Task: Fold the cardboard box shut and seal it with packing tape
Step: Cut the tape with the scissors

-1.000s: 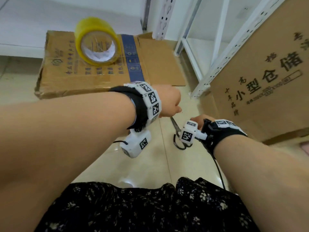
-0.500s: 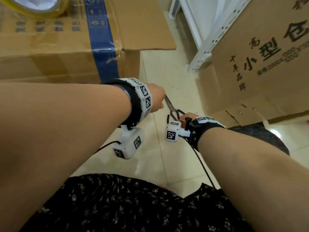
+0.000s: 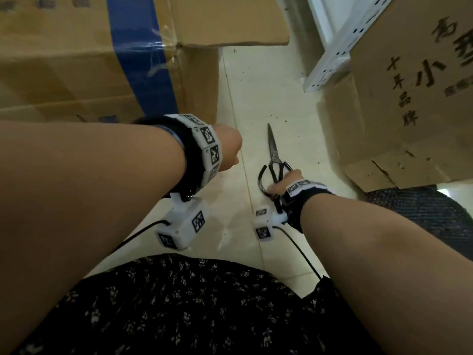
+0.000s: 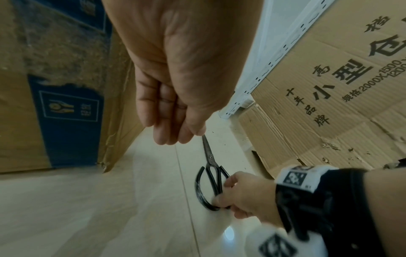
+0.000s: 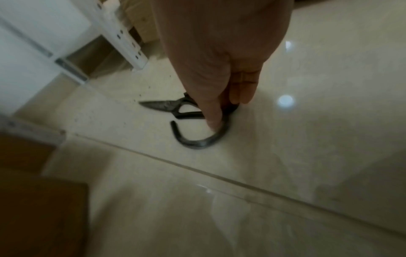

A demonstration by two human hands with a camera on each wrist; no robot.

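The brown cardboard box point(image 3: 76, 60) with a blue tape stripe point(image 3: 138, 60) stands on the floor at upper left, one flap point(image 3: 230, 21) sticking out to the right. Black scissors point(image 3: 273, 147) lie on the tiles with blades closed, pointing away from me. My right hand point(image 3: 277, 185) grips their handles; in the right wrist view a finger point(image 5: 214, 120) sits inside one loop of the scissors point(image 5: 162, 106). My left hand point(image 3: 227, 147) hovers beside the box corner, left of the blades. Its fingers point(image 4: 162, 132) hang loosely together and hold nothing. The tape roll is out of view.
A large printed cardboard carton point(image 3: 409, 98) leans at the right, with a white perforated shelf post point(image 3: 330, 65) beside it. A dark mat point(image 3: 422, 213) lies below the carton. My lap in a dark patterned skirt point(image 3: 192, 303) fills the bottom. Pale tiles point(image 3: 230, 226) run between the two boxes.
The view has tipped down and closer, so the yellow tape roll has left the frame. My right hand has lowered the scissors flat onto the floor. My left hand now sits apart from the blades.
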